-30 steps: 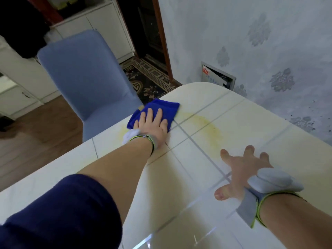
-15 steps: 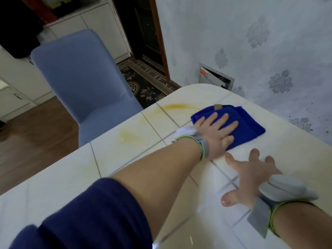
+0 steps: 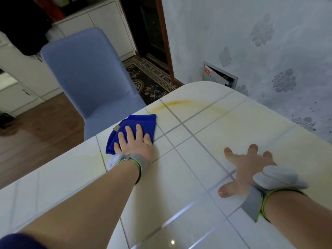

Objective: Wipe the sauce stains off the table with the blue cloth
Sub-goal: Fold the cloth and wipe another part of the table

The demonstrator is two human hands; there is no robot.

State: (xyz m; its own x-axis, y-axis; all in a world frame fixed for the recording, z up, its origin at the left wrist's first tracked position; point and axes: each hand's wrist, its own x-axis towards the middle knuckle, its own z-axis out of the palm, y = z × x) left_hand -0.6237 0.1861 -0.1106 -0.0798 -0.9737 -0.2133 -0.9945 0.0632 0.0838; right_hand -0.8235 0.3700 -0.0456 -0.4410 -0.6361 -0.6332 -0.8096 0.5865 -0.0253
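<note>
A folded blue cloth (image 3: pixel 142 123) lies on the white tiled table (image 3: pixel 179 186) near its left edge. My left hand (image 3: pixel 135 144) presses flat on the cloth, fingers spread over it. A yellow sauce streak (image 3: pixel 177 102) curves across the tiles beyond the cloth, fading toward the right (image 3: pixel 221 110). A faint yellowish smear (image 3: pixel 98 157) shows on the tile left of my left wrist. My right hand (image 3: pixel 246 168) rests palm down on the table at the right, fingers apart, holding nothing.
A blue upholstered chair (image 3: pixel 86 76) stands close against the table's left edge. The patterned wall (image 3: pixel 260 42) runs along the table's far right side. A dark patterned rug (image 3: pixel 150 81) and wooden floor lie beyond the chair.
My left hand has swept the blue cloth from the right middle of the table back to the left edge. The sauce streak beyond it is uncovered. My right hand stayed in place.
</note>
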